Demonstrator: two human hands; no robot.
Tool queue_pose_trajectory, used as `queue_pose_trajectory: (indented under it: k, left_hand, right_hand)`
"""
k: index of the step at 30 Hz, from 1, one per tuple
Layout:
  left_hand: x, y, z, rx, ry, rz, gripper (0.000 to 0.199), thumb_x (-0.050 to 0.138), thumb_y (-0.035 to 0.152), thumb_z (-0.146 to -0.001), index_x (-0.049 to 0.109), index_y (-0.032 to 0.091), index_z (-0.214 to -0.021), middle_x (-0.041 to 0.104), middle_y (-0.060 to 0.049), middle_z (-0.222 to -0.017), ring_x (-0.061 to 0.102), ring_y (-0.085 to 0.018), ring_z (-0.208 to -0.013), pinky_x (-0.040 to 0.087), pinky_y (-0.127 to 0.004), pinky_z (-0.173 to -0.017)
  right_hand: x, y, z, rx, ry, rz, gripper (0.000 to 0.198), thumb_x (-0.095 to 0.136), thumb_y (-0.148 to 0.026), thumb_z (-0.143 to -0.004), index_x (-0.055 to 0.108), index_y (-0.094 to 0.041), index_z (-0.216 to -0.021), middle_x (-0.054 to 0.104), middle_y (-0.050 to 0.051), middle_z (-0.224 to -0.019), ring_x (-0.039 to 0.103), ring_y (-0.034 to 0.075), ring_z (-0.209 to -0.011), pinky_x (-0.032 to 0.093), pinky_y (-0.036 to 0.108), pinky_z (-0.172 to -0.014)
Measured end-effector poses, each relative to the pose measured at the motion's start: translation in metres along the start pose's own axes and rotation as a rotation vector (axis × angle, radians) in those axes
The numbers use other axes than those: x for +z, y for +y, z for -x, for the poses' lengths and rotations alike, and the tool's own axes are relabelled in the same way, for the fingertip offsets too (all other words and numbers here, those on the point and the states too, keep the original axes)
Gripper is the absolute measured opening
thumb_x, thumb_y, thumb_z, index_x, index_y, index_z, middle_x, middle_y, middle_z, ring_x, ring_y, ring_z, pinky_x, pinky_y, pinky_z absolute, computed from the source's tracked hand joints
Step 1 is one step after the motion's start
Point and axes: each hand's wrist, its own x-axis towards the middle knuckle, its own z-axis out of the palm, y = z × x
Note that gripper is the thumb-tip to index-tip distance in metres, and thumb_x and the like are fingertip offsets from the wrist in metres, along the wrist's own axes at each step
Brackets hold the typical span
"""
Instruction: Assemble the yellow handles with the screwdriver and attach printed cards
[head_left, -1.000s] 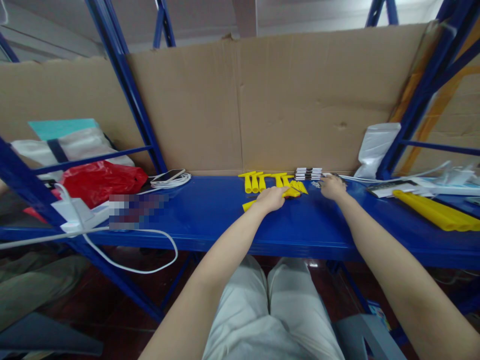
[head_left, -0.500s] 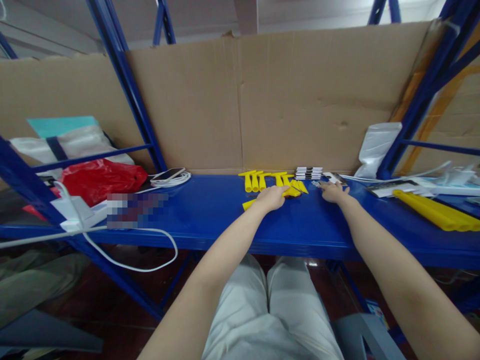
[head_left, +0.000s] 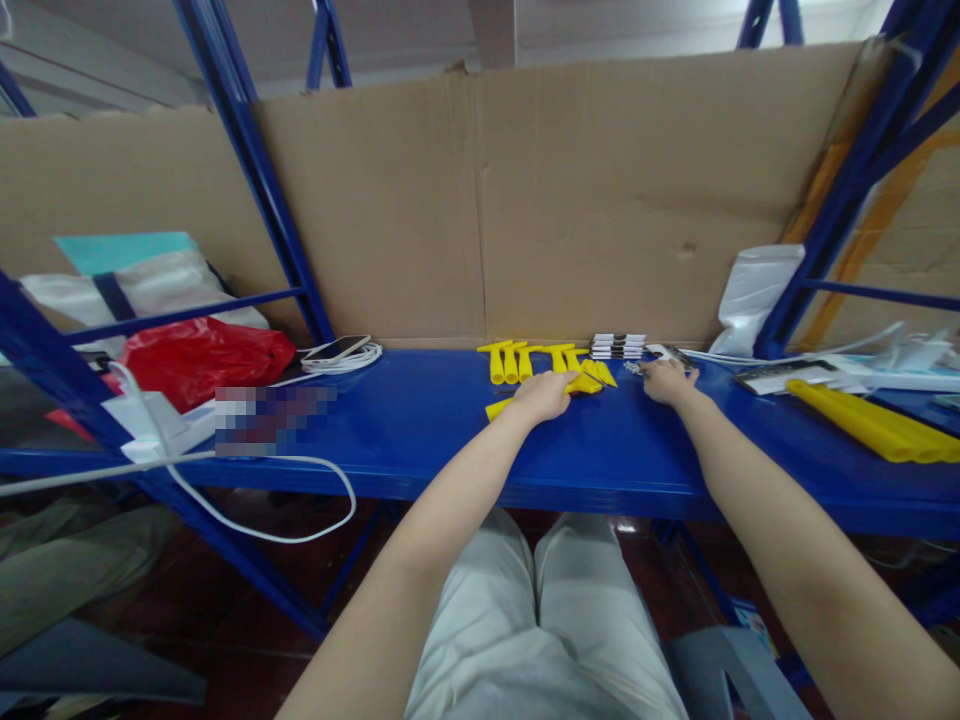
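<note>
My left hand [head_left: 546, 396] is closed around a yellow plastic tool with a tube-like handle [head_left: 496, 409]; its wide yellow head [head_left: 583, 383] sticks out past my fingers to the right. My right hand [head_left: 667, 381] rests low on the bench beside a small pile of shiny metal bits [head_left: 634, 368], too small to name. Its fingers are drawn together and what is in them, if anything, is hidden. Behind the left hand stands a row of yellow T-shaped handles [head_left: 511, 364]. Several loose yellow flat pieces [head_left: 605, 374] lie just right of the held tool.
A stack of small white-and-black packs [head_left: 618, 346] sits against the cardboard wall [head_left: 585, 200]. Long yellow tubes [head_left: 862, 415] lie at the right of the blue bench [head_left: 420, 420]. A phone [head_left: 337, 348], white cables [head_left: 330, 470] and a red bag [head_left: 202, 355] are on the left.
The fingers of my right hand have drawn closer together at the metal bits. My left hand and the yellow tool stay where they were.
</note>
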Motion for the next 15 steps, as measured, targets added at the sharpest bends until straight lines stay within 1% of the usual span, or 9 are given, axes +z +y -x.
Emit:
queue_pose_trajectory:
  k: [4, 10, 15]
  left_hand:
    - [-0.0002, 0.0004, -0.0002, -0.009, -0.007, 0.011, 0.051, 0.044, 0.020, -0.088, 0.048, 0.028, -0.139, 0.061, -0.006, -0.131, 0.059, -0.026, -0.117, 0.047, -0.039, -0.097]
    - [0.0004, 0.0003, -0.0004, -0.013, 0.002, 0.035, 0.052, 0.046, 0.020, -0.087, 0.049, 0.028, -0.138, 0.061, -0.006, -0.131, 0.058, -0.026, -0.118, 0.046, -0.039, -0.098]
    - [0.0023, -0.0015, -0.0014, -0.003, 0.007, 0.072, 0.053, 0.046, 0.019, -0.086, 0.049, 0.025, -0.139, 0.060, -0.008, -0.132, 0.057, -0.029, -0.119, 0.046, -0.041, -0.098]
  right_hand:
    - [-0.0018, -0.0009, 0.0015, 0.038, -0.061, 0.020, 0.052, 0.040, -0.016, -0.081, 0.058, -0.023, -0.129, 0.042, 0.011, -0.147, 0.027, 0.037, -0.139, 0.018, 0.071, -0.104]
    - [-0.0006, -0.0029, 0.0003, 0.012, -0.036, 0.043, 0.052, 0.043, -0.016, -0.080, 0.058, -0.025, -0.129, 0.047, 0.011, -0.143, 0.035, 0.036, -0.135, 0.020, 0.069, -0.105]
    - [-0.0008, -0.0037, 0.0006, 0.014, -0.052, 0.027, 0.052, 0.040, -0.016, -0.082, 0.055, -0.021, -0.132, 0.045, 0.013, -0.144, 0.033, 0.036, -0.136, 0.016, 0.070, -0.105]
